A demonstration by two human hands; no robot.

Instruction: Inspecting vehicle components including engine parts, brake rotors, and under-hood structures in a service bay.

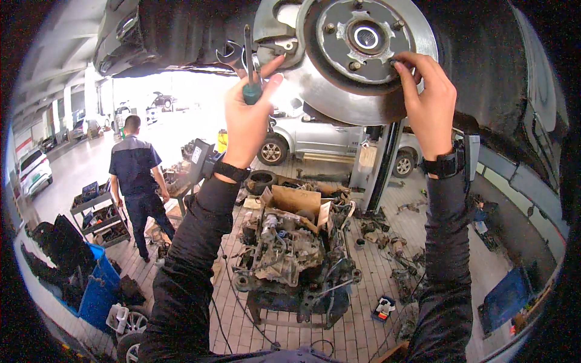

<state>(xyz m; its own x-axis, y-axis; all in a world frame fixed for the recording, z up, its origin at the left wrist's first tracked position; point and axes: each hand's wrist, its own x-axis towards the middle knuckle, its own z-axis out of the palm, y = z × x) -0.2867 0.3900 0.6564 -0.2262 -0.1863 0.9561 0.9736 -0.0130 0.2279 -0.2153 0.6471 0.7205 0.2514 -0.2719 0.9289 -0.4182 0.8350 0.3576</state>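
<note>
**Right fingertips at the brake disc's hub, left hand full of tools**

The right hand (426,97) has thumb and forefinger closed on a small dark piece (393,62) at the lower right of the hub face (378,68); it is too small and shaded to tell whether this is a stud or a nut. Such a piece would probably be light, hard and easy to drop, best taken by its sides between fingertip pads.

The left hand (248,118) is wrapped around the green handle of a screwdriver (252,92), its shaft pointing up. A wrench (229,54) with an open end stands just left of that shaft, apparently in the same grip. Both tools look rigid, and the screwdriver's thick handle gives the surer hold.

The brake disc (348,106) hangs between the hands, up and left of the right wrist, up and right of the left. It is likely heavy, stiff and smooth-faced, so its outer rim, held on opposite sides, would suit a grip better than the flat face. The caliper (275,48) sits at the disc's left edge, just above the left fingertips.
</note>
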